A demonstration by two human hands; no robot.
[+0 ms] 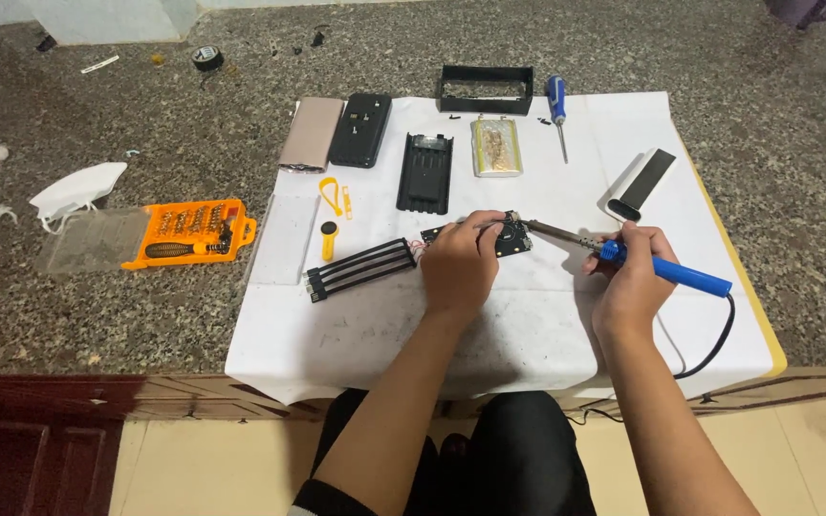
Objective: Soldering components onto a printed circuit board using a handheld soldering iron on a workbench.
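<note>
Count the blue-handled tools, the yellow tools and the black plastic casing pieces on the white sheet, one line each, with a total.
Blue-handled tools: 2, the soldering iron in the right hand and the screwdriver
Yellow tools: 2, and
Black casing pieces: 3
Total: 7

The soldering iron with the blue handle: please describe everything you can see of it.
The soldering iron has a blue, plastic-looking handle, a thin dark metal shaft and a black cable leaving its rear end. The right hand holds it near the front of the handle. It lies at a slant, tip toward the left, over the white sheet. The tip reaches the small black circuit board that the left hand holds down.
</note>
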